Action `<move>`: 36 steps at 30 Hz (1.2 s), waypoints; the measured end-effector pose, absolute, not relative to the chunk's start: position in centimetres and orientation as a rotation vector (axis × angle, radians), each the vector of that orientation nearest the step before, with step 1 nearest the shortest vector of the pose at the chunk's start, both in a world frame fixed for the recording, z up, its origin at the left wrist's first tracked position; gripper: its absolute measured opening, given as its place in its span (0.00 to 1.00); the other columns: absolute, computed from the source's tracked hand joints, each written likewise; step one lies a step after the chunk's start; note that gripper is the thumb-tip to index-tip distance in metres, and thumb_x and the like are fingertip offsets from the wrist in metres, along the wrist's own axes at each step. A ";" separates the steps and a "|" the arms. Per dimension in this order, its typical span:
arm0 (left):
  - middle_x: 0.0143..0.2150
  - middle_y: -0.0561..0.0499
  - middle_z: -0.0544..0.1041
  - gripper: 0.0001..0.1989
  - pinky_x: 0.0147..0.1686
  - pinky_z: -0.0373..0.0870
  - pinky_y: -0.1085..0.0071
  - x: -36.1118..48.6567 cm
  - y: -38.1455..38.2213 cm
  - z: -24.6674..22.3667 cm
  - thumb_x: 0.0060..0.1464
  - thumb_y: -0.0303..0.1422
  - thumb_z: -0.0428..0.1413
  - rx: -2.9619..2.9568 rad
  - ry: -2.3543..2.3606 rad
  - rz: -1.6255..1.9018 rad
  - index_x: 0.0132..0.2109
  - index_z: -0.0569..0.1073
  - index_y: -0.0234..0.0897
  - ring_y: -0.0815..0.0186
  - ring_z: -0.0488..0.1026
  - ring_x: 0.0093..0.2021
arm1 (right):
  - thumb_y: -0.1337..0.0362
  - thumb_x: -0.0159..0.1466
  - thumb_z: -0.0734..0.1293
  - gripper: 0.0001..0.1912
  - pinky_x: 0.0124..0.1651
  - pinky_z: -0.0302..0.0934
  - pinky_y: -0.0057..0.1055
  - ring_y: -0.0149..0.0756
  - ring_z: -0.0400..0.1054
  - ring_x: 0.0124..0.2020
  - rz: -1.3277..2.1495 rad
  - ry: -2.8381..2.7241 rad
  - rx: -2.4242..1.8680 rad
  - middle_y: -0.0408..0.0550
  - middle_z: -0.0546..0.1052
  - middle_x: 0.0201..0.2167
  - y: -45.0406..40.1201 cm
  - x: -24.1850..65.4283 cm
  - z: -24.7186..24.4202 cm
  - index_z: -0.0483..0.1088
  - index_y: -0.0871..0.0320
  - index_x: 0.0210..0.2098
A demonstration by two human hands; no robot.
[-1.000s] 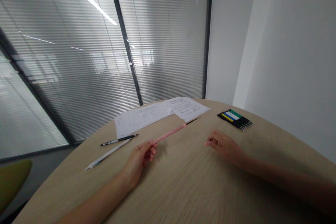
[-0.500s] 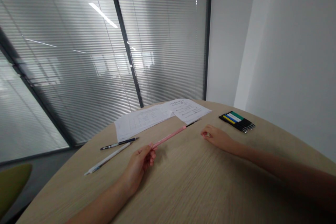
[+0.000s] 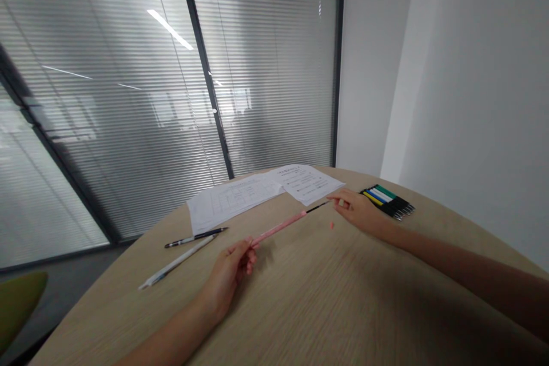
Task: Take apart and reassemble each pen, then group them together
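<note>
My left hand (image 3: 235, 263) grips the lower end of a pink pen (image 3: 278, 228) over the table, fingers closed round it. A thin dark refill (image 3: 316, 207) sticks out of the pen's far end, pointing up and to the right. At the refill's tip, the thumb and index finger of my right hand (image 3: 354, 209) come together, seemingly pinching it. Below those fingers a small pink piece (image 3: 331, 225) lies on the tabletop.
Left of the pink pen lie a dark pen (image 3: 195, 237) and a white pen (image 3: 180, 262). Printed sheets (image 3: 234, 200) spread toward the far edge. Several coloured pens with black grips (image 3: 388, 203) lie in a row behind my right hand. The round wooden table (image 3: 300, 314) faces blinds.
My right hand has moved slightly up to the refill's tip. A small pink piece now lies on the table below where it was. My left hand still holds the pink pen.
</note>
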State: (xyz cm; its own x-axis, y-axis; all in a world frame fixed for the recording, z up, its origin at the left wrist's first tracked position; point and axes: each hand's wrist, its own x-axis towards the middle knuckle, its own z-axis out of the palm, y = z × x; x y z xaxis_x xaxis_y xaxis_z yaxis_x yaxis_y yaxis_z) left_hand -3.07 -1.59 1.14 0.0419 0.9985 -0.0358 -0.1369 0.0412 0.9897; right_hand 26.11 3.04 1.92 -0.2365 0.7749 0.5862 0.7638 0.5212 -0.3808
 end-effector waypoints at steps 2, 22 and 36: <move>0.14 0.57 0.65 0.13 0.16 0.52 0.78 -3.1 -1.5 1.1 0.36 0.40 0.58 1.094 1.097 1.210 0.22 0.71 0.32 0.76 0.57 0.15 | 0.69 0.55 0.58 0.12 0.31 0.58 0.27 0.30 0.63 0.27 0.030 -1.978 -1.195 0.47 0.72 0.31 3.0 26.0 2.5 0.68 0.59 0.38; 0.14 0.57 0.65 0.15 0.16 0.52 0.78 -3.2 -1.3 0.8 0.35 0.41 0.59 1.075 1.070 1.212 0.23 0.71 0.31 0.76 0.57 0.15 | 0.65 0.57 0.58 0.08 0.28 0.56 0.27 0.30 0.61 0.24 -0.002 -1.924 -1.263 0.46 0.70 0.27 2.2 26.6 3.5 0.67 0.59 0.30; 0.14 0.59 0.63 0.15 0.15 0.51 0.79 -3.6 -1.2 0.8 0.37 0.41 0.57 0.980 1.081 1.351 0.26 0.70 0.31 0.76 0.56 0.14 | 0.68 0.62 0.55 0.10 0.27 0.55 0.26 0.32 0.66 0.29 -0.218 -2.219 -1.686 0.48 0.71 0.32 -0.1 21.2 -0.1 0.67 0.59 0.31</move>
